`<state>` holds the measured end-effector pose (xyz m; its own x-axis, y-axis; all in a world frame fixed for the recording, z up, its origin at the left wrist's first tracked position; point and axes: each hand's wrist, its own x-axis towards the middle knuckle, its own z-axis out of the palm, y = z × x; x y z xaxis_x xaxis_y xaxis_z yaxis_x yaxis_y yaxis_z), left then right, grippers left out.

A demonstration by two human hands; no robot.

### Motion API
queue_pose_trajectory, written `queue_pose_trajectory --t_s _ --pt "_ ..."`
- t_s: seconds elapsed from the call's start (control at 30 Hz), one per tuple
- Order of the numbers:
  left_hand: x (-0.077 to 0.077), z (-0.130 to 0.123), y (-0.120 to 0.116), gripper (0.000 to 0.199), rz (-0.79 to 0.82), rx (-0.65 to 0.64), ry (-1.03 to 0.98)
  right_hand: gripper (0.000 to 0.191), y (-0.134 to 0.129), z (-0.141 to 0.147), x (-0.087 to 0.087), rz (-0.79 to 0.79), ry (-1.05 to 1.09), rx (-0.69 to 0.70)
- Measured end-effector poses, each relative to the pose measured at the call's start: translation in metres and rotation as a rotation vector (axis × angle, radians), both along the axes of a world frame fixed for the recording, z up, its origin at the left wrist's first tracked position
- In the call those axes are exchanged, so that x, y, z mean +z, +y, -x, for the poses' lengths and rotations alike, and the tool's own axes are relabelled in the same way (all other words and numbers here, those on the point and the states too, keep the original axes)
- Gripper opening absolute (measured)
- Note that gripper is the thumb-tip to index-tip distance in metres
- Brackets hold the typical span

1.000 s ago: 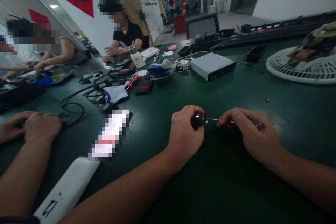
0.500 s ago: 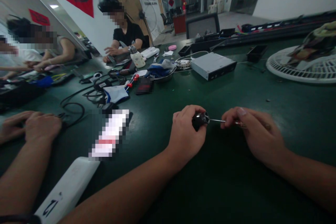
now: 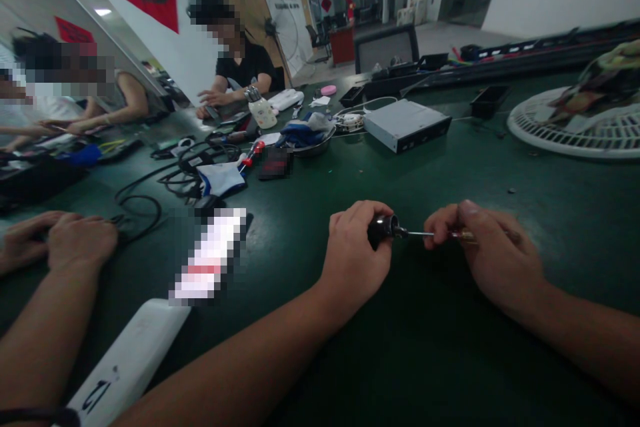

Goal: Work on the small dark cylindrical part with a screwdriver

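Fingers of my left hand (image 3: pixel 353 253) are curled round a short, dark, glossy cylinder (image 3: pixel 383 229), gripping it from behind with the thumb low along its near side. It sits just above the middle of the dark green, smooth tabletop (image 3: pixel 293 233), its open end turned towards 3 o'clock. What shows of it is almost black, with a pale highlight across the top and a shiny rim; a small dark piece stands at the mouth – too small for me to make out.

At 3 o'clock from it, my right hand (image 3: pixel 493 243) is closed on a slim screwdriver with a thin metal shaft and an amber handle (image 3: pixel 466 237). The shaft points back at the mouth, its tip right by that dark piece – I cannot tell whether they touch.

From the cylinder, a flat silver-grey metal box with a black front (image 3: pixel 406 123) rests between 12 and 1 o'clock, a round white plastic grille (image 3: pixel 595 143) at 2, and a long white rounded case (image 3: pixel 133 353) at 8. Another person's hand (image 3: pixel 83 240) lies at 9.
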<state>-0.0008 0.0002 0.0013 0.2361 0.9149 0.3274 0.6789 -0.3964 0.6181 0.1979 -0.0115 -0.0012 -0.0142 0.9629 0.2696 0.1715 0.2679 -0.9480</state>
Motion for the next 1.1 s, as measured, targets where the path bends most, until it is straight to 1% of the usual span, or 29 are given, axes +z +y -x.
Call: queue_pose_trajectory --t_s 0.1,0.2,0.27,0.43,0.53,0.6,0.7,0.77,0.83,0.97,1.1 --pt "-0.002 -0.0004 0.0006 0.03 0.001 -0.017 -0.007 0.055 -0.0001 0.0008 -0.0002 -0.025 0.011 -0.011" --pt "-0.0031 -0.0006 0.0004 0.028 0.003 -0.022 -0.004 0.05 -0.0001 0.0021 0.0014 -0.024 -0.051 -0.049" --pt "-0.003 -0.0008 0.0001 0.027 -0.005 -0.008 -0.011 0.048 -0.0003 0.0019 0.0017 -0.015 -0.088 -0.051" --pt "-0.0028 -0.0016 0.002 0.027 0.007 0.076 -0.09 0.033 -0.0026 -0.0006 -0.0014 -0.031 -0.105 -0.03" --pt "-0.0047 -0.0015 0.004 0.031 0.013 0.121 -0.148 0.03 -0.0035 -0.0001 -0.0021 -0.048 -0.113 -0.033" --pt "-0.0064 -0.0012 0.0049 0.032 0.0 0.137 -0.189 0.027 -0.0036 0.0011 -0.0019 -0.047 -0.221 0.018" --pt "-0.0079 -0.0011 0.0052 0.033 -0.01 0.164 -0.243 0.012 -0.004 0.0036 -0.0024 -0.073 -0.474 0.09" --pt "-0.0081 -0.0012 0.005 0.034 0.004 0.17 -0.274 0.015 -0.0044 0.0049 -0.0039 -0.091 -0.569 0.092" --pt "-0.008 -0.0016 0.0049 0.035 0.025 0.16 -0.307 0.02 -0.0044 0.0053 -0.0058 -0.092 -0.604 0.102" --pt "-0.0082 -0.0026 0.0048 0.034 0.071 0.137 -0.361 0.017 -0.003 0.0045 -0.0081 -0.087 -0.615 0.149" --pt "-0.0092 -0.0031 0.0044 0.036 0.103 0.124 -0.421 0.017 -0.0013 0.0037 -0.0078 -0.11 -0.597 0.144"
